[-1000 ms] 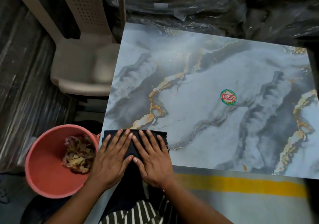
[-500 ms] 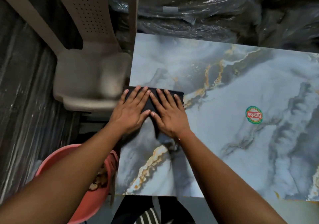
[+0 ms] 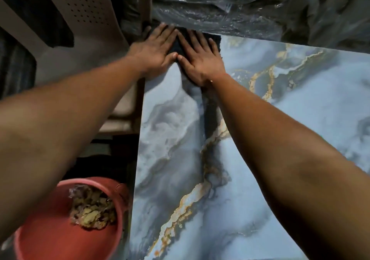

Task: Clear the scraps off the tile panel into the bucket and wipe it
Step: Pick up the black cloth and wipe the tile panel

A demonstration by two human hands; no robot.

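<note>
A blue-grey marbled tile panel (image 3: 260, 159) with gold veins fills the right and middle. At its far left corner lies a dark cloth (image 3: 176, 45). My left hand (image 3: 154, 49) and my right hand (image 3: 200, 59) press flat on it side by side, fingers straight, thumbs touching. Most of the cloth is hidden under the hands. A red bucket (image 3: 50, 235) at the lower left, beside the panel's left edge, holds a heap of brownish scraps (image 3: 92, 209).
A beige plastic chair (image 3: 80, 39) stands left of the panel, close to its edge. Dark plastic-wrapped bundles (image 3: 250, 5) lie along the panel's far edge.
Both hands have slid the cloth away from me along the panel's left side, from the near edge to the far left corner. The view has followed them forward.
</note>
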